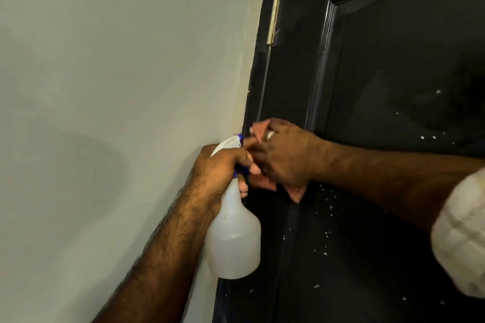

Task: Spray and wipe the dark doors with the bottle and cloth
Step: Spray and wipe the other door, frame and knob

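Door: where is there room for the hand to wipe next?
Free: the door panel above the right hand, right of the brass hinge, and the speckled stretch below the cloth. Crowded: the door's edge, where the left hand grips the spray bottle.

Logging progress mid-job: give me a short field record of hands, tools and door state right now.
left hand: grips the neck of the spray bottle, finger at the trigger
right hand: presses the pink cloth against the door edge
dark door: white droplets on its lower panel, unwiped
hinge: brass, above the hands
wall: pale, left of the door
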The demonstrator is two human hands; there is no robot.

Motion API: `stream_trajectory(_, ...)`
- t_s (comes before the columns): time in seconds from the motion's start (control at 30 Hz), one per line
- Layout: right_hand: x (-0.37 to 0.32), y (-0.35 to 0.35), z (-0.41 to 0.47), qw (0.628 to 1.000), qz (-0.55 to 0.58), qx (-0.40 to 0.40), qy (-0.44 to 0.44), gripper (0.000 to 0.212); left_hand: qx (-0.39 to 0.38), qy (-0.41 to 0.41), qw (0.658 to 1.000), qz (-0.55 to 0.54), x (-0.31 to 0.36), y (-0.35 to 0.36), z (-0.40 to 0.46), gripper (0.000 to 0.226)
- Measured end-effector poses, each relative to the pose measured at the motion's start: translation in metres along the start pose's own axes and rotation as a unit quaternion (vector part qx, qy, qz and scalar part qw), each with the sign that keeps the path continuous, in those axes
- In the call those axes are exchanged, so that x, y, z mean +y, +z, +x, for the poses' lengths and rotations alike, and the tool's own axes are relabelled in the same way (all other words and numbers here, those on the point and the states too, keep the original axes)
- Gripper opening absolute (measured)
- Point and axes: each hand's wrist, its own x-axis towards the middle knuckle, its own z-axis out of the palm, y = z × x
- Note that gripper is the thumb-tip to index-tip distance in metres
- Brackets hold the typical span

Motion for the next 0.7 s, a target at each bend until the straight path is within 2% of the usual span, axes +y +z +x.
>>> stream_trajectory(0.07, 0.006, -0.003, -0.01, 0.999, 0.007, -0.009, -0.041, 0.069, -0.003, -0.005, 1.0, 0.0, -0.003, -0.003, -0.004, 0.019)
stream_trajectory(0.1, 0.022, -0.011, -0.005, 1.0, 0.004, -0.006, -0.014, 0.074, -0.008, -0.002, 1.0, 0.001, -0.002, -0.006, -0.003, 0.017)
stream_trajectory(0.23, 0.099, -0.048, 0.031, 0.976, -0.035, 0.043, 0.208, 0.079, -0.01, 0.0, 1.0, 0.006, -0.003, -0.008, 0.002, 0.01)
stream_trajectory(0.3, 0.094, -0.047, 0.045, 0.965, -0.021, 0.042, 0.257, 0.079, -0.006, 0.002, 1.0, 0.007, -0.002, -0.008, 0.003, 0.011)
stream_trajectory(0.4, 0.049, -0.02, 0.041, 0.982, -0.037, 0.026, 0.183, 0.085, -0.008, 0.007, 1.0, -0.001, 0.0, -0.006, 0.003, 0.018)
stream_trajectory(0.5, 0.038, -0.012, 0.02, 0.999, -0.035, 0.001, 0.021, 0.071, -0.008, -0.001, 1.0, -0.007, 0.004, -0.003, 0.003, 0.04)
stream_trajectory(0.57, 0.054, -0.021, 0.012, 0.998, -0.03, -0.031, -0.038, 0.066, -0.012, -0.003, 1.0, -0.003, 0.006, -0.003, 0.004, 0.036)
stream_trajectory(0.63, 0.079, -0.031, 0.012, 0.998, -0.059, 0.002, 0.019, 0.073, -0.014, 0.004, 1.0, 0.0, 0.009, -0.004, 0.007, 0.021)
stream_trajectory(0.7, 0.104, -0.042, 0.009, 0.984, -0.061, 0.054, 0.159, 0.084, -0.016, 0.005, 1.0, 0.002, 0.009, -0.005, 0.01, 0.015)
